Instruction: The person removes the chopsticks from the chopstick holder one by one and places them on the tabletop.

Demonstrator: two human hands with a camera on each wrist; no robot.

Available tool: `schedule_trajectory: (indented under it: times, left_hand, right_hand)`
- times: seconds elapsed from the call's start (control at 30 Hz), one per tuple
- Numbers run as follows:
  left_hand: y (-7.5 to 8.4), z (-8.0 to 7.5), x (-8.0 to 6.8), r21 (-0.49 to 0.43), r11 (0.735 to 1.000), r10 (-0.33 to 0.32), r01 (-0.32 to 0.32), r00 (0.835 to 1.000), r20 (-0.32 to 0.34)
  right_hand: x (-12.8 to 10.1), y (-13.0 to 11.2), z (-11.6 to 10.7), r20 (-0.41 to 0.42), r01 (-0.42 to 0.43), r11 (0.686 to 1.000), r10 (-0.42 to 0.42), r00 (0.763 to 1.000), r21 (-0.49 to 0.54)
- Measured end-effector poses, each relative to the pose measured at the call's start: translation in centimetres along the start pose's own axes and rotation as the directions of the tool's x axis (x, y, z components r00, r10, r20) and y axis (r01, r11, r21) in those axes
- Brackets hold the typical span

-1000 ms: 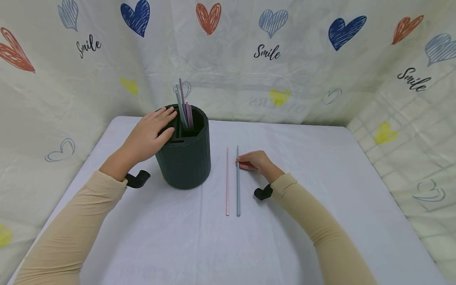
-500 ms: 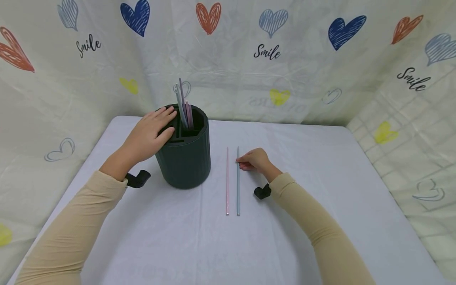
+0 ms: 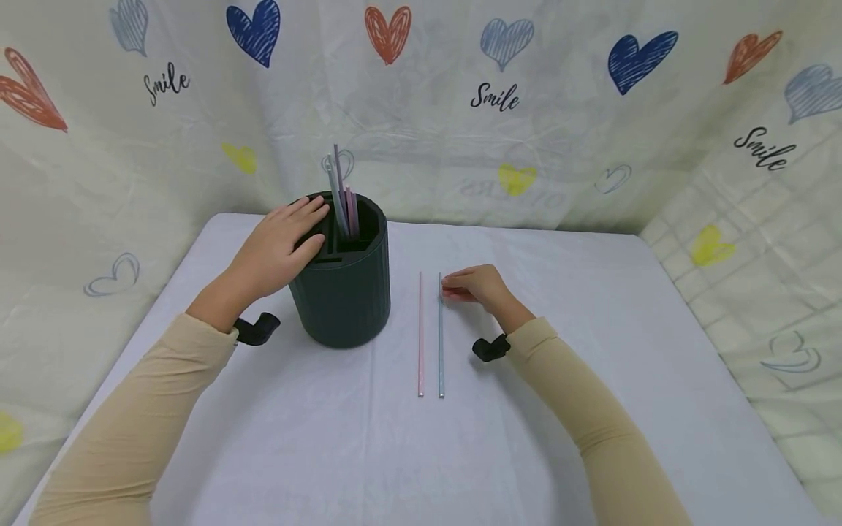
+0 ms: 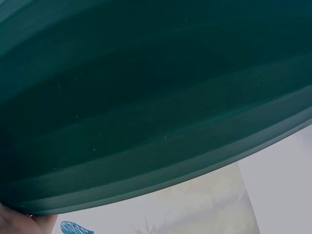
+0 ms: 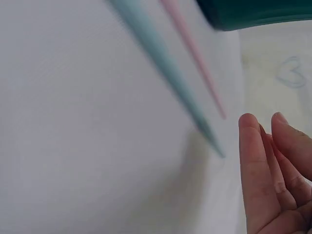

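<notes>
Your left hand [image 3: 272, 252] lies flat on the rim of the holder [image 3: 342, 292], fingers [image 3: 309, 212] straight and spread a little, resting over the near-left edge without curling round anything. The left wrist view shows only the holder's [image 4: 146, 97] ribbed dark green wall, filling almost the whole picture, with a sliver of skin at the lower left corner.

Your right hand [image 3: 476, 286] rests on the table [image 3: 329, 453] just beside the far end of the blue straw [image 3: 441, 336]. Its fingers [image 3: 454, 279] are loosely extended and close together, pointing toward the straw. In the right wrist view the fingertips [image 5: 253, 146] sit just short of the blue straw's [image 5: 165, 68] tip; they grip nothing, and you cannot tell whether they touch it.

Count two straws lying on the table: the blue one and a pink straw [image 3: 421, 336] to its left, parallel, near each other but apart, both running from far to near between the holder and your right hand. In the holder's far compartment stand about four straws [image 3: 342, 197], leaning slightly left; their exact number is hard to tell. There is one holder, standing upright on the table's left half.
</notes>
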State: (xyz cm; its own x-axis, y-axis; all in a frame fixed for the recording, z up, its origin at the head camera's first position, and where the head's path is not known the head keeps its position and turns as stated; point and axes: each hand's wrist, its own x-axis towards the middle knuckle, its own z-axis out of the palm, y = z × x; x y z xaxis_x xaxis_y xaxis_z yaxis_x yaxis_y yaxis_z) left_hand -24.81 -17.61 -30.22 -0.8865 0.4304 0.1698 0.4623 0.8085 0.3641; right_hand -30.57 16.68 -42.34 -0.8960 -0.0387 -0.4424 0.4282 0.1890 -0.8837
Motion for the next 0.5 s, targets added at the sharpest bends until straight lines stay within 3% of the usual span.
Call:
schedule_trajectory:
  times: [0.27, 0.5]
  left_hand:
    - [0.2, -0.1, 0.2, 0.001, 1.0, -0.004, 0.004, 1.0, 0.011]
    - [0.1, -0.1, 0.3, 0.008, 1.0, -0.004, 0.004, 1.0, 0.014]
  right_hand:
    - [-1.9, -3.6, 0.1, 0.034, 0.109, 0.993, -0.111, 0.993, 0.053]
    - [-3.6, -6.4, 1.2, 0.026, 0.252, 0.961, -0.256, 0.966, 0.115]
